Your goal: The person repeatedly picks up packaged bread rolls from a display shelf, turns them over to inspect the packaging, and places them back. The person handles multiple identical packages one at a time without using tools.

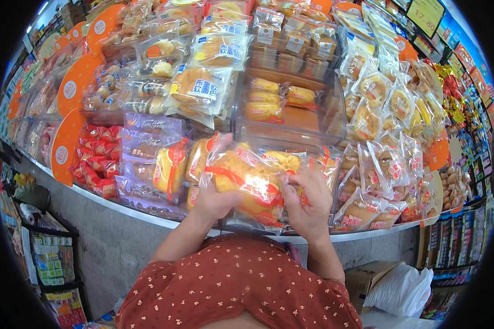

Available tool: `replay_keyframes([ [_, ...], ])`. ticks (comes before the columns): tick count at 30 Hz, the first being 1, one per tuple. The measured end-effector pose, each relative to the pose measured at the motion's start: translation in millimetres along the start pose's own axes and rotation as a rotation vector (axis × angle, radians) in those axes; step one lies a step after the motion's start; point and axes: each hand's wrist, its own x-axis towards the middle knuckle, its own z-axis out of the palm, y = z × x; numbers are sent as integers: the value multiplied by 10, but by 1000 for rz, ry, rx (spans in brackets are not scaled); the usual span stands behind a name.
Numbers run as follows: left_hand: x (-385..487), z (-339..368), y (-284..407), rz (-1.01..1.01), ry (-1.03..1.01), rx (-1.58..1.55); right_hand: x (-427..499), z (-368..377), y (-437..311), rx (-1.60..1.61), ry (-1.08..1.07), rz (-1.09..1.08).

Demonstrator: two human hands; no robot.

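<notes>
A clear plastic package of yellow bread with a red band [247, 185] is held up in front of my body, above the front edge of the display. My left hand [214, 201] grips its left side, the thumb lying over the front. At the right edge, my right hand [308, 197] pinches the wrapper between thumb and fingers. Similar packaged breads lie behind and beside it, one of them on purple sandwich packets [140, 164] to the left. Beyond the hands, a clear bin [288, 131] holds several small wrapped yellow cakes [265, 100].
White-wrapped round breads [201, 86] are stacked behind at left; red-wrapped snacks [101, 160] sit at far left. Bagged breads [385, 164] fill the right side. The display's pale front rim [148, 216] runs before me. A cardboard box [364, 279] and white plastic bag [401, 292] stand at lower right.
</notes>
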Motion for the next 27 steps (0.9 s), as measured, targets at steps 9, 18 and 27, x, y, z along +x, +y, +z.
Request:
replay_keyframes([
  [9, -9, -40, 96, 377, -324, 481, -64, 132, -36, 677, -192, 781],
  [18, 8, -219, 177, 247, -417, 446, -218, 221, -98, 807, -108, 793],
  [27, -84, -375, 145, 58, -289, 268, -256, 184, -252, 548, -87, 695],
])
